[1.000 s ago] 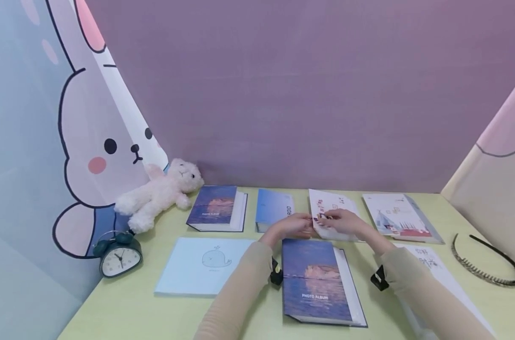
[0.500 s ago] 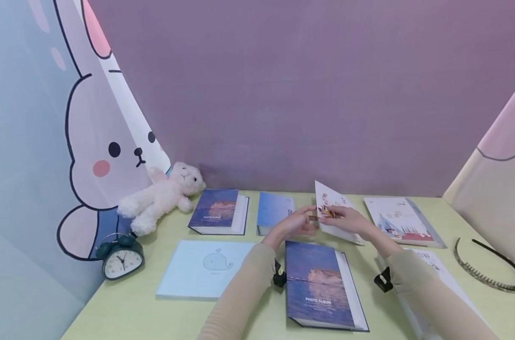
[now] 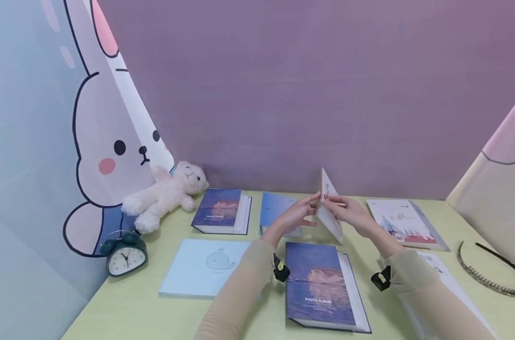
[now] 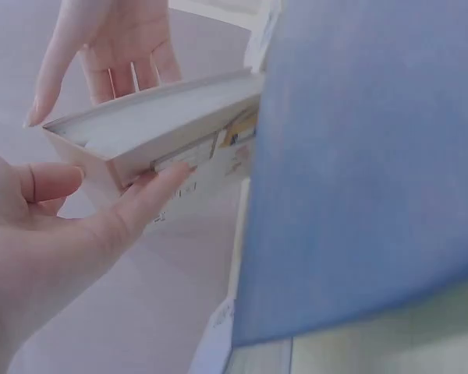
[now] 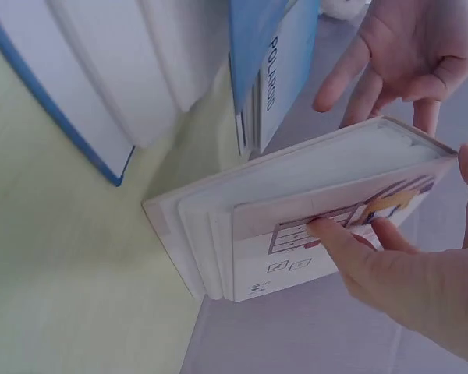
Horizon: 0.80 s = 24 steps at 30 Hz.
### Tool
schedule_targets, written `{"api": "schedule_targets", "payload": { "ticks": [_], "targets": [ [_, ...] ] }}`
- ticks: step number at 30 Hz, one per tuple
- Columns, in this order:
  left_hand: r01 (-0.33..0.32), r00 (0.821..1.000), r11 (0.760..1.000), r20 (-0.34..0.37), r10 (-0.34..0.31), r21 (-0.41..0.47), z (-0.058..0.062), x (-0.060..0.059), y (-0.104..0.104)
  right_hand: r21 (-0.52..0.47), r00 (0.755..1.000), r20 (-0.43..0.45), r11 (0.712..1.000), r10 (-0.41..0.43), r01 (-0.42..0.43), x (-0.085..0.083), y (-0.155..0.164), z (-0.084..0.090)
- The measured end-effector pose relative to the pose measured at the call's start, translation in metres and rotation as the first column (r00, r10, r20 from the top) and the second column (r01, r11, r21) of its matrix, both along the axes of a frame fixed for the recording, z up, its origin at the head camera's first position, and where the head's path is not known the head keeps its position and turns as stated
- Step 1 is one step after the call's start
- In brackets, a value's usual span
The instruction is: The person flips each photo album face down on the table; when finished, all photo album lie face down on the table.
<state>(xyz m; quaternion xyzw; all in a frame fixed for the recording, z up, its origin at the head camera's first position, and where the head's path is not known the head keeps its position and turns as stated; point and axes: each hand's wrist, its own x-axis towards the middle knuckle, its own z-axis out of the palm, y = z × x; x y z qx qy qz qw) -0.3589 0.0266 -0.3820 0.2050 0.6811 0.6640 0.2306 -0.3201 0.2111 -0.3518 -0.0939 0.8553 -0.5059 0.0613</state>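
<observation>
A white photo album (image 3: 330,227) with small colour pictures on its cover stands tilted up on its lower edge at the back middle of the green table (image 3: 125,307). My right hand (image 3: 351,215) grips it, thumb on the printed cover (image 5: 296,257) and fingers at the far edge. My left hand (image 3: 297,215) touches the album's other side with fingers stretched out. In the left wrist view one finger of the left hand (image 4: 54,234) lies along the album (image 4: 156,125); the right hand (image 4: 117,39) shows behind it. The right wrist view shows the left hand (image 5: 413,47) with its palm spread.
A dark blue photo album (image 3: 321,283) lies between my forearms, a twin (image 3: 221,208) further back left. A light blue album (image 3: 274,208) sits beside the left hand. Also on the table are a whale book (image 3: 202,267), white album (image 3: 404,222), clock (image 3: 125,255), plush (image 3: 164,193) and headband (image 3: 495,269).
The white album lay flat on the table; both hands have raised its near side, so it now stands steeply tilted on its edge. The view has shifted slightly.
</observation>
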Motion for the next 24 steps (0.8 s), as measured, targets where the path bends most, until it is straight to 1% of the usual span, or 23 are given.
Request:
{"api": "schedule_targets", "payload": {
  "ticks": [3,5,10,15,18,21,24],
  "targets": [
    [0.0,1.0,0.999,-0.03,-0.001,-0.036,0.003,0.001,0.002,-0.049,1.0,0.0,0.999,-0.008,0.008,0.0,-0.001,0.002],
    [-0.002,0.999,0.999,-0.032,0.001,-0.04,0.005,0.002,0.003,-0.08,1.0,0.0,0.997,-0.017,0.017,0.0,-0.001,0.003],
    [-0.015,1.0,1.0,-0.023,0.015,-0.011,0.003,0.002,0.005,-0.152,0.999,0.008,0.988,-0.034,0.034,0.003,0.002,0.005],
    [0.013,0.998,1.0,-0.061,-0.014,-0.013,-0.002,0.001,0.006,-0.226,1.0,0.011,0.974,-0.018,0.02,0.007,0.007,0.003],
    [0.033,0.996,0.999,-0.077,-0.036,-0.031,-0.002,0.002,0.007,-0.25,1.0,0.021,0.968,-0.003,0.008,0.01,0.012,0.003],
    [0.048,0.997,0.997,-0.06,-0.051,-0.057,0.001,0.003,0.008,-0.303,0.999,0.032,0.953,0.028,-0.017,0.012,0.017,0.003],
    [0.074,0.996,0.991,-0.045,-0.08,-0.115,0.006,0.005,0.009,-0.384,0.998,0.034,0.922,0.059,-0.041,0.014,0.023,0.003]
  ]
}}
